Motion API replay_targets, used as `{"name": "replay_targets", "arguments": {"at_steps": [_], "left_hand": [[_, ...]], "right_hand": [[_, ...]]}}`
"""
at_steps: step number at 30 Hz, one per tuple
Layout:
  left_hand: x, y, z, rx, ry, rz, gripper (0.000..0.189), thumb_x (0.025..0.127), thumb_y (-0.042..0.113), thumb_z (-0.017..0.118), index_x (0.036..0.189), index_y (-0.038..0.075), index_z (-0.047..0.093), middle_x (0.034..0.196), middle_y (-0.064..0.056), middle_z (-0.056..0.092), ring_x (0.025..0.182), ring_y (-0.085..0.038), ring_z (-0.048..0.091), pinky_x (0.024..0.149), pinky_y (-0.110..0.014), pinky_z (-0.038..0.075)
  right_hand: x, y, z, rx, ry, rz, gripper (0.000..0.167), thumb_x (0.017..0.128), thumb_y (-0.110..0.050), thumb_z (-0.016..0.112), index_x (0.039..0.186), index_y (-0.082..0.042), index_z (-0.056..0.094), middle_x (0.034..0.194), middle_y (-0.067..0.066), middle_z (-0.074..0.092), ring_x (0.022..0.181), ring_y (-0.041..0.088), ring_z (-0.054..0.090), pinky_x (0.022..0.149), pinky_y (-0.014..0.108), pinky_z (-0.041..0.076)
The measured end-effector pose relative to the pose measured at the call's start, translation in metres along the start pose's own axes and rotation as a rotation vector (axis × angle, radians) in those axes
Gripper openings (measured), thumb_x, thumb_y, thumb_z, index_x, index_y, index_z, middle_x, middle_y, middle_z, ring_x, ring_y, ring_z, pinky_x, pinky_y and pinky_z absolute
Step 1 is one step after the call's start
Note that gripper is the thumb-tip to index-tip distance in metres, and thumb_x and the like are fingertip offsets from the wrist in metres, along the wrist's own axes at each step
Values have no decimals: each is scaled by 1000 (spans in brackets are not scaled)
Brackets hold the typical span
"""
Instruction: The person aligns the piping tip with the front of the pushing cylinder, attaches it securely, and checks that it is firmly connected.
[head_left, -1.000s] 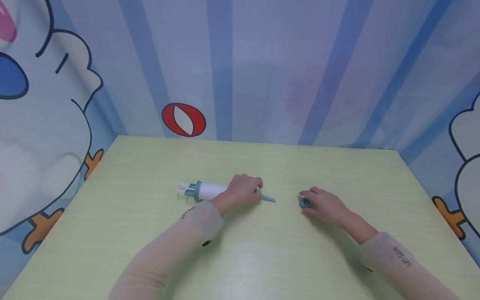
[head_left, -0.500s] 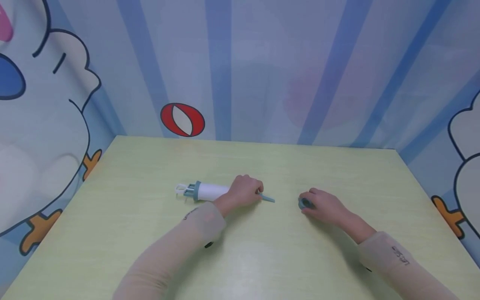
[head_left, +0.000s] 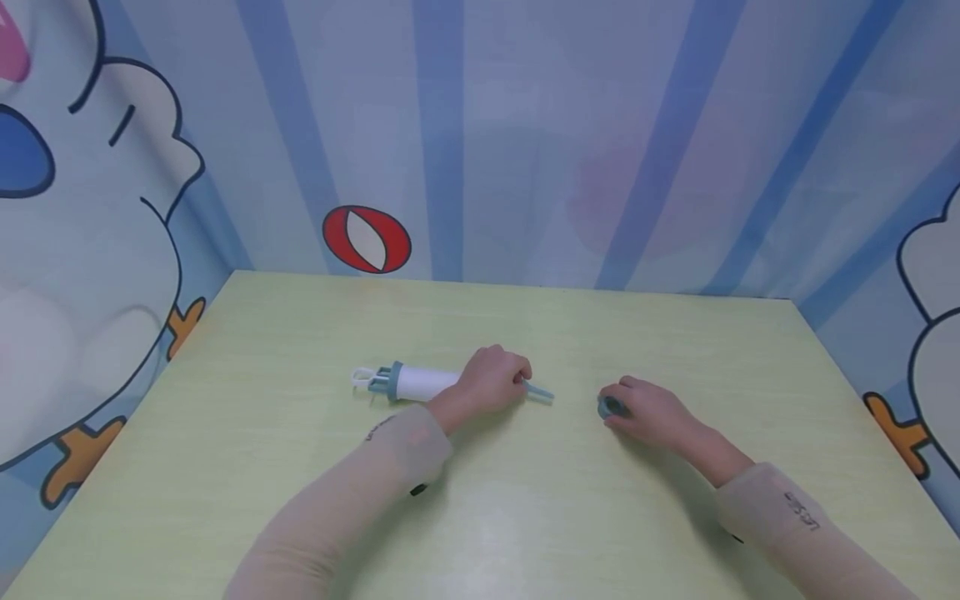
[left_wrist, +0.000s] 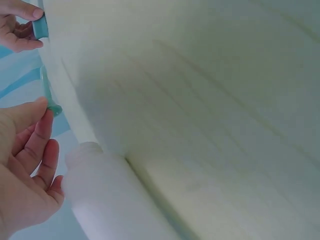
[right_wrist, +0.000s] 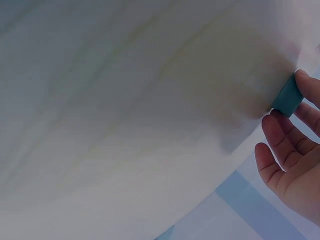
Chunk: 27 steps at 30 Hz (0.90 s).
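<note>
On the table, a white syringe-like barrel (head_left: pixel 426 383) lies on its side, with a teal collar (head_left: pixel 393 381) and a white plunger handle (head_left: pixel 362 377) at its left end. My left hand (head_left: pixel 491 379) hides the barrel's right end and pinches a slim teal nozzle (head_left: pixel 540 392) between thumb and fingertips. In the left wrist view the nozzle (left_wrist: pixel 47 90) is apart from the barrel (left_wrist: pixel 117 195). To the right, my right hand (head_left: pixel 651 411) holds a short teal ring (head_left: pixel 603 407) on edge between thumb and fingers; the right wrist view shows the ring's side (right_wrist: pixel 288 97).
The pale yellow-green table (head_left: pixel 517 500) reaches back to a wall (head_left: pixel 517 150) with blue stripes. Cartoon figures cover the side panels. Between the nozzle's tip and the ring is a narrow gap.
My left hand has shifted slightly right, and the nozzle's tip has moved a little right and up. The ring has turned slightly in my right hand, which otherwise stays in place.
</note>
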<state>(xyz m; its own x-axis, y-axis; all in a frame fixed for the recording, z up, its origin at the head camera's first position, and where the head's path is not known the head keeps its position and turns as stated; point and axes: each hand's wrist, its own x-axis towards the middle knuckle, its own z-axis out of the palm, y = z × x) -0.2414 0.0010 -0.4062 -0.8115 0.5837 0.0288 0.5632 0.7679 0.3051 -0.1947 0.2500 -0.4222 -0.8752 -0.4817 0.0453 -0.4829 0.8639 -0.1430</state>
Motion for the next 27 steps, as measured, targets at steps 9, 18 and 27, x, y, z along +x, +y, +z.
{"name": "replay_targets", "arguments": {"at_steps": [9, 18, 27], "left_hand": [[-2, 1, -10, -70, 19, -20, 19, 82, 20, 61, 98, 13, 66, 91, 2, 68, 87, -14, 59, 81, -28, 43], [-6, 0, -15, -106, 45, -21, 19, 81, 21, 62, 98, 12, 66, 88, 2, 68, 82, -14, 55, 76, -27, 42], [-10, -1, -17, -181, 69, -58, 22, 81, 22, 63, 101, 13, 66, 87, 2, 66, 80, -12, 53, 74, -25, 42]], "right_hand": [[0, -2, -7, 17, 10, 5, 33, 75, -19, 68, 103, -5, 61, 86, 6, 57, 74, 16, 54, 64, 34, 46], [2, 1, -14, 12, 49, -8, 34, 74, -14, 68, 105, -1, 60, 89, 10, 59, 81, 24, 58, 70, 38, 47], [4, 0, -21, 40, 52, 3, 33, 75, -11, 67, 106, -1, 59, 89, 9, 58, 80, 23, 57, 69, 38, 47]]}}
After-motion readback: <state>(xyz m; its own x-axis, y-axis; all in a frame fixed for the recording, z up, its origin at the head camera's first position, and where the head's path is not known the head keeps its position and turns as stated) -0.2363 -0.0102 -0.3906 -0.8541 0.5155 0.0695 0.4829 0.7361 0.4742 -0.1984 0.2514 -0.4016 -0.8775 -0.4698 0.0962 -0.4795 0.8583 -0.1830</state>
